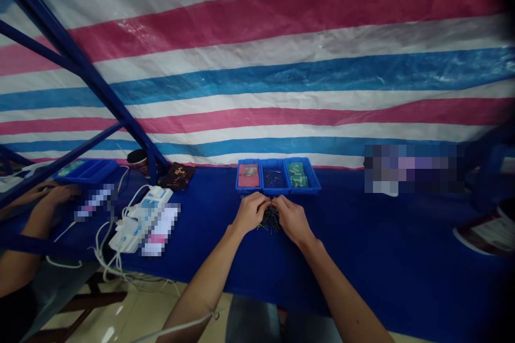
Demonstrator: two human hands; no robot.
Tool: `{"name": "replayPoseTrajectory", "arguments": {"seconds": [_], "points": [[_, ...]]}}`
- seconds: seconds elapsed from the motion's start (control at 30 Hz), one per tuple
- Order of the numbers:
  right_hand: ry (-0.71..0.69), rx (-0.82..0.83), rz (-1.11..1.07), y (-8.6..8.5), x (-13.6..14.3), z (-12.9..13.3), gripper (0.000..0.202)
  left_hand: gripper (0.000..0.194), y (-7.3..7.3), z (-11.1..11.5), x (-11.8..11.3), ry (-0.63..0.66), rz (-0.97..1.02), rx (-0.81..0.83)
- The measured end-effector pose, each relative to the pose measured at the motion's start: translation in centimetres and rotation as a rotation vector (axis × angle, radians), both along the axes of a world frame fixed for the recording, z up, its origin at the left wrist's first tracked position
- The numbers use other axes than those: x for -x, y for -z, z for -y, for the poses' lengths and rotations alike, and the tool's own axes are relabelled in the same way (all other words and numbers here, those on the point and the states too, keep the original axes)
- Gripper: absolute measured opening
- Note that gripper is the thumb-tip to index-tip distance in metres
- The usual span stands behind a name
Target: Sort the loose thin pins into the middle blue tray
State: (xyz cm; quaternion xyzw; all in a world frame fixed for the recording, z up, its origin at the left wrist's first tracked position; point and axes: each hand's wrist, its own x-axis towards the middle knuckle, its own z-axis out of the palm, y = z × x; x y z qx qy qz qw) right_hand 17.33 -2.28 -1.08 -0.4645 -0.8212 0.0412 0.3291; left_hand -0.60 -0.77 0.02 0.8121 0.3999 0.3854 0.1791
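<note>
My left hand (252,212) and my right hand (290,217) meet over a small pile of thin dark pieces (270,220) on the blue table. The fingertips of both are pinched together and nearly touch; what they hold, if anything, is too small to tell. Just beyond them stand three joined blue bins. A pink item lies in the left bin (249,189), loose thin dark pieces are in the middle bin (275,191), and green pieces with white parts fill the right bin (317,184).
A white power strip (139,221) with tangled cables and a dark brown packet (177,176) lie to the left. Further left, another person's hands (56,194) work near a blue tray (95,171). A dark round container (488,230) stands at the right.
</note>
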Motion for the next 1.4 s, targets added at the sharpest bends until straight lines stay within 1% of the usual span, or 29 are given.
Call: {"name": "replayPoseTrajectory", "arguments": {"seconds": [0.13,0.27,0.37,0.5,0.67,0.8,0.87,1.03,1.1,1.2,1.4], "points": [[0.021,0.004,-0.037,-0.2,0.1,0.1,0.02,0.025,0.0,0.0,0.0,-0.021,0.039,0.014],[0.001,-0.026,0.013,-0.5,0.2,0.2,0.029,0.026,0.0,0.1,0.0,-0.023,0.034,0.052],[0.003,-0.03,-0.024,-0.4,0.2,0.3,0.031,0.025,-0.1,0.3,0.0,-0.029,0.024,0.071],[0.042,0.01,-0.089,-0.1,0.2,0.2,0.037,0.025,-0.2,0.4,-0.2,-0.036,0.021,0.067],[0.081,0.055,-0.145,0.5,0.3,0.0,0.045,0.025,-0.1,0.4,-0.3,-0.022,0.022,0.055],[0.085,0.091,-0.171,0.3,0.1,0.0,0.049,0.027,0.1,0.4,-0.4,-0.024,0.01,0.06],[0.074,0.111,-0.186,0.0,0.0,0.1,0.046,0.028,0.1,0.4,-0.4,-0.026,-0.003,0.073],[0.008,0.146,-0.234,-0.9,-0.2,0.5,0.024,0.025,-0.1,0.5,-0.3,-0.04,-0.004,0.084],[-0.031,0.159,-0.26,-1.0,-0.1,0.5,0.02,0.025,-0.1,0.6,-0.3,-0.048,-0.002,0.086],[-0.047,0.15,-0.286,-0.7,0.1,0.4,0.021,0.027,-0.2,0.5,-0.2,-0.05,0.002,0.099],[-0.023,0.147,-0.303,-0.4,0.1,0.1,0.029,0.027,-0.3,0.5,-0.4,-0.054,0.006,0.121]]}}
